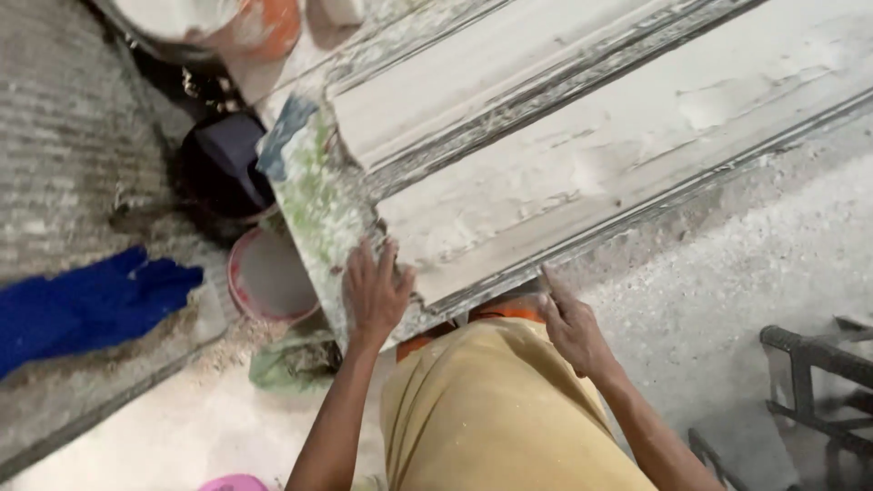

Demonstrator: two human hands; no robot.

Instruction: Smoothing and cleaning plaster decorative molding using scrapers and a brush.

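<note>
A long white plaster moulding (582,136) lies on a bench and runs from the lower middle up to the upper right. Its near end is closed by a flat end board (318,200) smeared green, blue and white. My left hand (375,289) rests flat on the corner where that board meets the plaster, fingers spread. My right hand (571,325) presses its fingers against the dark lower edge of the moulding, just above my yellow trousers (491,409). Neither hand holds a tool.
A dark bucket (223,168) and a pink-rimmed bowl (268,277) stand on the floor left of the bench. A blue cloth (82,305) lies at far left. An orange and white bucket (245,23) is at the top. A black metal frame (809,373) stands lower right.
</note>
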